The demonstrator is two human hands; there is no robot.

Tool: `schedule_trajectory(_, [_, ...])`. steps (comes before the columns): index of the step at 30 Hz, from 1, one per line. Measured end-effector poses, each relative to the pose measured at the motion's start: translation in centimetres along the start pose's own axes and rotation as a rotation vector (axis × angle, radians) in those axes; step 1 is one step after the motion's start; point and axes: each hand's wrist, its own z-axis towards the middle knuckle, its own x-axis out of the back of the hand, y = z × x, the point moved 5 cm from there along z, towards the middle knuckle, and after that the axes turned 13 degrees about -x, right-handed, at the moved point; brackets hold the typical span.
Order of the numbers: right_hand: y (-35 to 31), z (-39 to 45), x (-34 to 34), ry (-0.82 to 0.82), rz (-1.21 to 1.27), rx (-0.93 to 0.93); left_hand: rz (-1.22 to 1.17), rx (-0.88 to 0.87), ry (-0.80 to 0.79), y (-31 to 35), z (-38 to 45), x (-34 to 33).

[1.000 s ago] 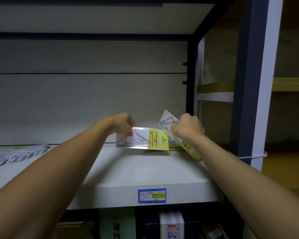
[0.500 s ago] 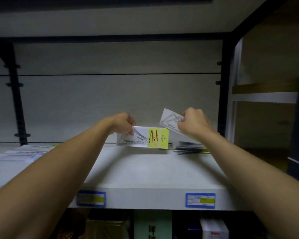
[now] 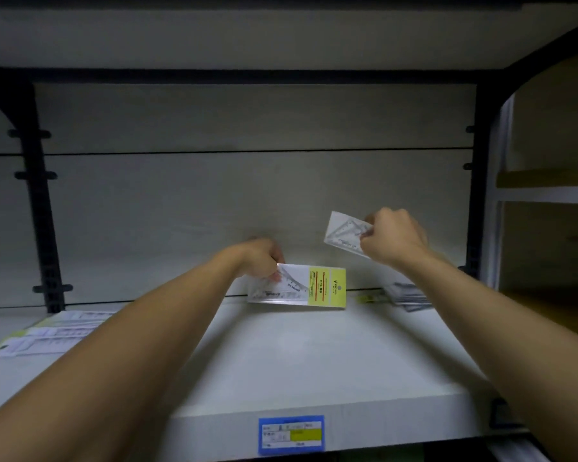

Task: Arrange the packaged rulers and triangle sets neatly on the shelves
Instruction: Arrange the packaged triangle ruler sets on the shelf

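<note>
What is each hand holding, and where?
Left hand grips yellow-labelled triangle pack at its left end; right hand pinches another pack by its right edge.

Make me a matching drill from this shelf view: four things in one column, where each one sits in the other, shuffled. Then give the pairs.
Things:
1. packet with the yellow card
2. packet lifted in the air
3. small pile of packets
4. blue price label

Places:
A. front edge of the shelf
B. lying flat at the back right of the shelf
C. gripped by the left hand, lower edge at the shelf
D. pinched by the right hand, above the shelf

Pairs: 1-C, 2-D, 3-B, 4-A
</note>
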Motion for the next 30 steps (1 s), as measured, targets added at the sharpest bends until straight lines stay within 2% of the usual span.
schedule_trajectory(6, [-1.0, 0.6, -0.1, -0.037, -0.011, 0.044, 0.054, 0.004, -0.084, 0.2, 1.6, -2.3])
schedule_trajectory(16, [-0.3, 1.9, -3.2, -0.252, -0.013, 0.094, 0.214, -0.024, -0.190, -0.8, 2.4, -4.0])
schedule_trajectory(25, [-4.1, 0.9, -6.2, -0.482, -0.058, 0.212, 0.202, -0.032, 0.003, -2.0, 1.1, -1.9])
schedule_trajectory(30, [-7.8, -0.6, -9.6, -0.637, -0.127, 0.249, 0.228, 0.022, 0.018, -2.9, -0.4, 0.7])
